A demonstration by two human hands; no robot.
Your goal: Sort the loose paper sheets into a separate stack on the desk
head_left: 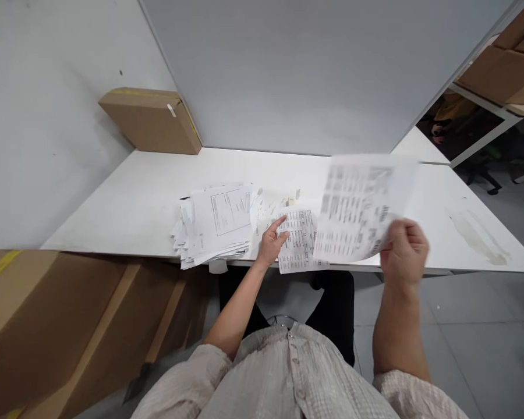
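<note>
My right hand (405, 251) is closed on the lower right corner of a printed sheet of paper (353, 209), raised over the table and blurred by motion. In my left hand (271, 241) is the left edge of a second printed paper (297, 241), between the thumb and fingers. That paper juts over the table's front edge, and the raised sheet covers part of its right side. To the left of my left hand lies an untidy stack of papers (222, 218); its top sheet bears a boxed print.
A brown cardboard box (155, 122) stands at the back left of the white table (113, 198), against the wall. Large cardboard boxes (70, 314) are at the lower left. More boxes (500, 73) rest on a rack at right. A grey panel (314, 75) rises behind the table.
</note>
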